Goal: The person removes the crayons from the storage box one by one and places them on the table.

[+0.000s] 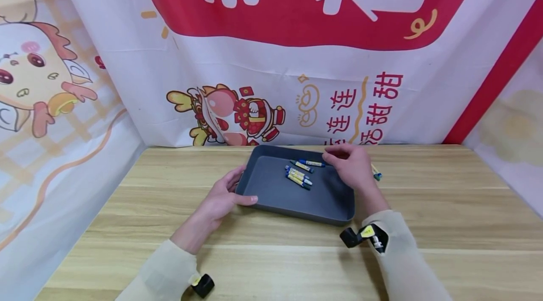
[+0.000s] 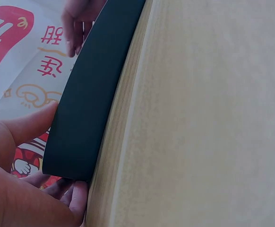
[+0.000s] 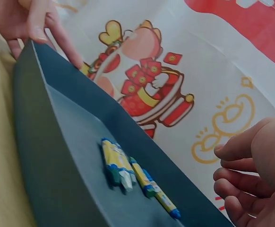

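A dark grey rectangular tray point(image 1: 271, 188) has several crayons in it, with yellow wrappers and blue or green ends. Some lie side by side in a bunch point(image 1: 298, 177); two more point(image 1: 313, 163) lie near the far wall. My left hand point(image 1: 218, 197) grips the tray's left end, thumb over the near rim and fingers low on the outside, as the left wrist view shows on the tray wall point(image 2: 85, 104). Over the tray's far right part hovers my right hand point(image 1: 352, 164), fingers loosely bent. Nothing is between its fingers point(image 3: 241, 149) in the right wrist view.
More crayons point(image 1: 376, 172) lie on the table just right of the tray, partly hidden behind my right hand. The wooden table point(image 1: 271, 263) meets a printed cloth backdrop point(image 1: 271, 65) at its far edge. Another cloth point(image 1: 85, 164) hangs along the left side.
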`<control>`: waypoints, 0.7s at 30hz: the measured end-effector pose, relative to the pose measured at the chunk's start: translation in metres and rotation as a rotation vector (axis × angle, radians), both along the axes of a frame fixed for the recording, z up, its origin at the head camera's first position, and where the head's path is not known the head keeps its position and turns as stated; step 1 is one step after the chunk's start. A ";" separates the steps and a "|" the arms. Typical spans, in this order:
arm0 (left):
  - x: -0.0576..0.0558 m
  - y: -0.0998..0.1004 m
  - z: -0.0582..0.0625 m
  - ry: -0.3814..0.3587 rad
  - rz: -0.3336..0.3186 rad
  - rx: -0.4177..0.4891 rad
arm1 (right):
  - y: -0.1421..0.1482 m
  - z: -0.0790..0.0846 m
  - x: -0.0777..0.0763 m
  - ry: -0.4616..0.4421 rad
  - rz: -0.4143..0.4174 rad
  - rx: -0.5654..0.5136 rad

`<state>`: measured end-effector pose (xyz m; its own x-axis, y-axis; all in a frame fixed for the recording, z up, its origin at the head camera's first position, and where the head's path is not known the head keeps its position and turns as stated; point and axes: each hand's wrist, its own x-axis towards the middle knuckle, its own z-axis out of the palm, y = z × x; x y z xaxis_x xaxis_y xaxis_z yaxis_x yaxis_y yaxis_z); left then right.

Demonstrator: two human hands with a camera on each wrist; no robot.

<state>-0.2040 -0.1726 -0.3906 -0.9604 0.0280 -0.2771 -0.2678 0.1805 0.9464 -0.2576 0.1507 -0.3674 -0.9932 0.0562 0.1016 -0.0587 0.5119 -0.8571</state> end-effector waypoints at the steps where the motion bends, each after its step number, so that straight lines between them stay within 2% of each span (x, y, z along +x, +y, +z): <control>1: 0.000 0.000 0.000 0.000 0.000 0.001 | -0.002 -0.001 0.000 0.005 0.007 0.000; 12: -0.001 -0.001 -0.002 0.007 -0.004 0.013 | -0.016 -0.006 0.001 -0.013 0.039 -0.012; 21: -0.001 0.000 0.000 0.004 -0.004 0.012 | -0.024 -0.011 0.000 -0.007 0.069 0.026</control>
<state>-0.2046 -0.1727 -0.3909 -0.9613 0.0353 -0.2731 -0.2635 0.1703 0.9495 -0.2572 0.1263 -0.3786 -0.9953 -0.0145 0.0953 -0.0885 0.5288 -0.8441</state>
